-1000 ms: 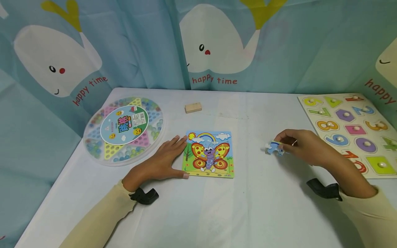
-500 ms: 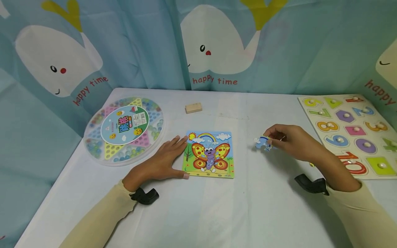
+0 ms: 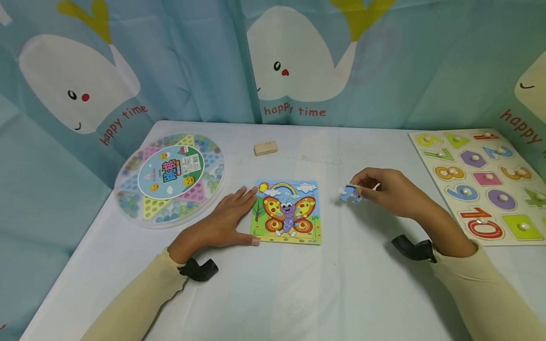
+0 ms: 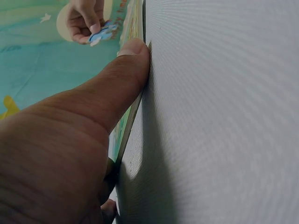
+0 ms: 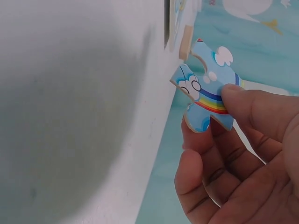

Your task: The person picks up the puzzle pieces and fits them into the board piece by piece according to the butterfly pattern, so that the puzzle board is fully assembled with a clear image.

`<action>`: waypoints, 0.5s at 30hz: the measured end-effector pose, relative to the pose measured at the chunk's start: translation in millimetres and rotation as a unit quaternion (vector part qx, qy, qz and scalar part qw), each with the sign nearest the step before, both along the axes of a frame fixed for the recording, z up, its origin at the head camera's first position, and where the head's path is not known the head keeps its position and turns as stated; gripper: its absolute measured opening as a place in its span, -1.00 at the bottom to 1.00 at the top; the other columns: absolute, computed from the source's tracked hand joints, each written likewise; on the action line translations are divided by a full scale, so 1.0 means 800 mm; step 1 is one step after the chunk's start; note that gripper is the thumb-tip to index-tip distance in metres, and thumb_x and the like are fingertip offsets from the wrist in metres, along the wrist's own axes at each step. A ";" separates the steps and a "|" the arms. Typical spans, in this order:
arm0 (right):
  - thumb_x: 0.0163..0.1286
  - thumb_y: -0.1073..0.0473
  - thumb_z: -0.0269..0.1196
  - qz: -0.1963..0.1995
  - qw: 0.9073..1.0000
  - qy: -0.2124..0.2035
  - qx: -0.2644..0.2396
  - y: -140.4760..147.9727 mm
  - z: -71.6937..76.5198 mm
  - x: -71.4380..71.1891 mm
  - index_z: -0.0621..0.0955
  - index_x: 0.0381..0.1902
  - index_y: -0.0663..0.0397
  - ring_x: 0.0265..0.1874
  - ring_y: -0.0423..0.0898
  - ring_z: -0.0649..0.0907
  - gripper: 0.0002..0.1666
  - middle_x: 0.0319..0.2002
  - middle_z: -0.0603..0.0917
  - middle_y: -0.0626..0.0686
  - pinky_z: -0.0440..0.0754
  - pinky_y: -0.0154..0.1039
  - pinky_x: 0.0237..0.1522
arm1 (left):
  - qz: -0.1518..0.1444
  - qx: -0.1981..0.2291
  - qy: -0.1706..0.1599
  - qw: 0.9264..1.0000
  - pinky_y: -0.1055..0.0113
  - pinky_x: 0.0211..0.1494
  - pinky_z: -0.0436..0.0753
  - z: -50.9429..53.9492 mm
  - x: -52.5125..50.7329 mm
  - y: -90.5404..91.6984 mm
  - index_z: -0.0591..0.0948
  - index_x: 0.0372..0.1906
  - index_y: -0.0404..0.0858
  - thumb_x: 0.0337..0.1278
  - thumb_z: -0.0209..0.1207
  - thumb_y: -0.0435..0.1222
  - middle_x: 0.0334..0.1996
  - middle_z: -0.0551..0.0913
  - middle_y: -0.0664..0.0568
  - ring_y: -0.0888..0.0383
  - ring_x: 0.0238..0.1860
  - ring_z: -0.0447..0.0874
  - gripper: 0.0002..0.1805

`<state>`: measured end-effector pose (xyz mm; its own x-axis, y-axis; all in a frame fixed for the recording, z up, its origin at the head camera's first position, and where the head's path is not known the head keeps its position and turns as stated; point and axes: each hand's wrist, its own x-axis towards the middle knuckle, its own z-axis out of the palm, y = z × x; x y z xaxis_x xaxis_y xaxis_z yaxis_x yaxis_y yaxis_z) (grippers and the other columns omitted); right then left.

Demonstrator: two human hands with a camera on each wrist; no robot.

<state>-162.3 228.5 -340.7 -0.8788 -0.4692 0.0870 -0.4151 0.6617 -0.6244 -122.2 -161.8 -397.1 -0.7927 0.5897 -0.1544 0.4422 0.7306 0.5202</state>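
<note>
A square butterfly puzzle board lies flat on the white table. Along its left side, my left hand is spread flat, with the thumb at the lower left corner and the fingertips near the upper left one. The left wrist view shows the thumb touching the board's edge. To the right of the board, my right hand pinches a jigsaw piece between thumb and fingers, above the table. Up close in the right wrist view, the jigsaw piece is light blue with a rainbow and clouds.
A round Chinese checkers set full of marbles lies at the left. Behind the puzzle board is a small wooden block. A number and shape peg board occupies the right side. A blue whale-print curtain hangs behind the table.
My right hand has moved left with the jigsaw piece, away from the peg board and closer to the butterfly board. My left hand has stayed in place.
</note>
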 end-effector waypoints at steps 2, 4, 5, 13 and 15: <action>0.32 0.36 0.29 -0.001 1.000 -0.001 -0.002 -0.004 0.000 -0.001 0.67 -0.22 0.12 -0.42 -0.11 0.55 -0.90 -0.45 0.62 -0.03 0.52 -0.33 -0.41 | 0.000 0.001 0.000 1.000 0.05 0.50 -0.25 0.000 0.000 0.000 -0.01 0.55 -0.24 -0.06 0.34 0.22 0.56 -0.20 0.10 0.08 0.52 -0.42 0.20; 0.32 0.36 0.29 -0.003 1.000 -0.006 -0.003 -0.009 0.000 -0.003 0.67 -0.21 0.13 -0.41 -0.09 0.54 -0.90 -0.44 0.62 -0.02 0.52 -0.32 -0.40 | 0.001 0.002 -0.002 1.000 0.04 0.49 -0.25 0.000 0.000 0.001 -0.01 0.55 -0.24 -0.06 0.34 0.22 0.56 -0.19 0.10 0.08 0.52 -0.42 0.21; 0.32 0.36 0.29 -0.004 1.000 -0.009 -0.003 -0.011 0.000 -0.003 0.67 -0.21 0.13 -0.40 -0.08 0.54 -0.90 -0.44 0.62 -0.02 0.52 -0.31 -0.40 | 0.001 0.002 -0.002 1.000 0.04 0.49 -0.25 0.000 0.000 0.001 -0.01 0.55 -0.25 -0.06 0.34 0.22 0.56 -0.19 0.10 0.08 0.52 -0.41 0.21; 0.33 0.36 0.28 0.009 1.000 -0.021 -0.011 -0.029 -0.003 -0.010 0.66 -0.22 0.13 -0.39 -0.06 0.55 -0.90 -0.43 0.62 -0.01 0.52 -0.29 -0.39 | 0.004 -0.002 -0.001 1.000 -0.02 0.48 -0.30 0.001 0.001 0.001 -0.01 0.55 -0.24 -0.07 0.34 0.22 0.56 -0.19 0.11 0.08 0.52 -0.41 0.20; 0.33 0.37 0.27 0.012 1.000 -0.022 -0.012 -0.033 -0.003 -0.012 0.66 -0.22 0.13 -0.38 -0.06 0.54 -0.90 -0.42 0.62 -0.01 0.52 -0.29 -0.38 | 0.006 -0.001 -0.002 1.000 -0.02 0.48 -0.31 0.001 0.001 0.001 0.00 0.55 -0.23 -0.07 0.35 0.22 0.56 -0.18 0.11 0.08 0.53 -0.41 0.20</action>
<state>-171.5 202.3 -343.2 -0.8702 -0.4891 0.0602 -0.4029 0.6358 -0.6584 -121.6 -161.0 -396.4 -0.7988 0.5801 -0.1595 0.4314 0.7371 0.5201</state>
